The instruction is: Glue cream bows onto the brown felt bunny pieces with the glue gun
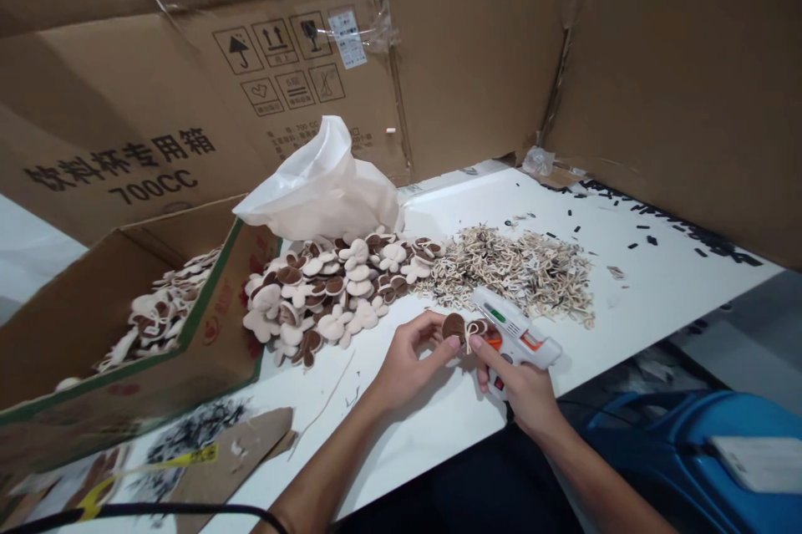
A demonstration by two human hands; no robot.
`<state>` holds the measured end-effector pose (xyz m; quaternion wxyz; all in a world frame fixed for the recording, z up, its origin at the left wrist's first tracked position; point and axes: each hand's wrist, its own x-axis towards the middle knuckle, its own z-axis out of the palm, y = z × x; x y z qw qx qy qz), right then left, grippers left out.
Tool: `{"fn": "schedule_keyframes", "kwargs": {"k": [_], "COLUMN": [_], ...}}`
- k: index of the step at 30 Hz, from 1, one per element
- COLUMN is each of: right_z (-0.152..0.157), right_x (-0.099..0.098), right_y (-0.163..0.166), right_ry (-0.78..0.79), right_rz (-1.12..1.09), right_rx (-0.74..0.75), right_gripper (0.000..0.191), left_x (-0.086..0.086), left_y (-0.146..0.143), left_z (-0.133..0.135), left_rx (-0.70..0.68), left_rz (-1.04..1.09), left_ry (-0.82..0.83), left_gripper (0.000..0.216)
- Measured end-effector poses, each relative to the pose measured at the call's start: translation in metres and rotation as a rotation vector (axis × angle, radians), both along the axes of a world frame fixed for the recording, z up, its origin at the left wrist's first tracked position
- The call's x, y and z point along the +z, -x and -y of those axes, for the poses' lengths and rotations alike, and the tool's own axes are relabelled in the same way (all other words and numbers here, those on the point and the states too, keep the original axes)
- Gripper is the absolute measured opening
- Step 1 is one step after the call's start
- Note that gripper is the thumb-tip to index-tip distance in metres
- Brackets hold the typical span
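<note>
My left hand (410,358) is closed, pinching a brown felt piece (454,328) with rounded lobes between thumb and fingers. A small cream string bow (471,335) lies across the middle of that piece. My right hand (517,383) is wrapped around a white hot glue gun (510,325) with an orange trigger, while its thumb or forefinger presses by the bow. Beyond my hands lies a heap of cream string bows (520,267). To its left is a pile of cream and brown felt pieces (338,283).
A cardboard box (216,367) at left holds finished-looking felt pieces with bows. Behind the pile sits a white plastic bag (319,183). Large cardboard walls (476,58) enclose the white table (388,450). Small black bits (652,240) lie at right; a blue chair-like object (708,434) stands below.
</note>
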<state>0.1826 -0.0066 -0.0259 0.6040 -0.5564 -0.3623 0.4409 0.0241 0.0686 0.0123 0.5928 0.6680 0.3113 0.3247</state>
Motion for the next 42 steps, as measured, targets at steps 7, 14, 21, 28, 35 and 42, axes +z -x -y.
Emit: {"fn": "schedule_keyframes", "kwargs": {"k": [7,14,21,28,35,42], "right_z": [0.0,-0.001,-0.001,-0.002,-0.004,-0.002], "right_x": [0.002,0.003,0.005,0.001,-0.007,0.002], "right_y": [0.001,0.0,-0.001,-0.002,-0.001,0.0], "right_ry": [0.001,-0.027,-0.026,-0.004,0.013,-0.003], "right_rz": [0.003,0.082,0.139,0.056,-0.057,0.019], "right_rx": [-0.002,0.024,0.039,0.009,-0.048,-0.015], "right_gripper": [0.045,0.052,0.055,0.054,0.045,0.05], "left_x": [-0.005,-0.008,-0.006,-0.006,-0.003,-0.006], "left_y": [0.0,-0.001,-0.001,-0.002,-0.002,-0.003], "left_z": [-0.001,-0.001,-0.002,-0.001,0.0,-0.001], "left_rx": [0.022,0.052,0.059,0.058,0.004,0.058], "left_rz": [0.015,0.036,0.055,0.027,0.069,0.057], "left_ry": [0.041,0.079,0.099,0.113,0.141,0.094], "left_gripper": [0.029,0.03,0.032,0.03,0.032,0.031]}}
